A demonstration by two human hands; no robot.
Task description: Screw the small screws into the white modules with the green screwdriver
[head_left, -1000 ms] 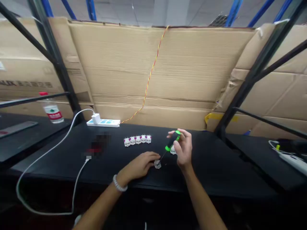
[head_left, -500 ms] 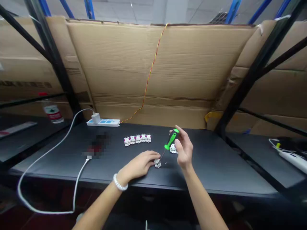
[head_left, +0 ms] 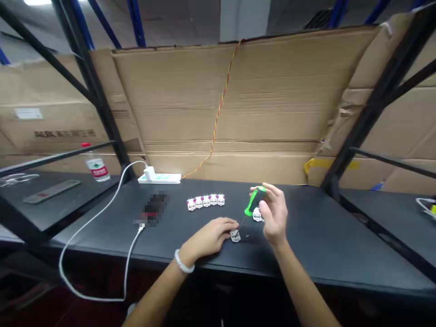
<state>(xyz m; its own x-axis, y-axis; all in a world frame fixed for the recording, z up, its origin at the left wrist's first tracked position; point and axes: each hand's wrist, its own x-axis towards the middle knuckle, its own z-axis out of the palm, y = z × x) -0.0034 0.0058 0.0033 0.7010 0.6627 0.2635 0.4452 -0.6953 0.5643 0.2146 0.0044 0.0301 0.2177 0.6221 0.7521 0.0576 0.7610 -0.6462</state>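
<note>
My right hand [head_left: 274, 213] holds a green-and-black screwdriver [head_left: 255, 201] by its handle, with the thin shaft slanting down toward a small white electronic module [head_left: 235, 235]. My left hand [head_left: 211, 237] rests on the black tabletop, its fingertips against that module and holding it. A second white module [head_left: 257, 215] lies just behind my right hand, partly hidden by it. Farther left stands a tight row of several white modules with pink marks [head_left: 205, 200].
The black table [head_left: 306, 240] holds a white power strip [head_left: 159, 179] with a white cable running to a pixelated, blurred object [head_left: 155, 209]. A water bottle [head_left: 96, 168] stands on a lower left shelf. Cardboard sheets and black rack posts line the back.
The whole view has shifted, with the scene sitting lower and further right in the frame. The screwdriver has tilted slightly in my right hand. My left hand stays on the module.
</note>
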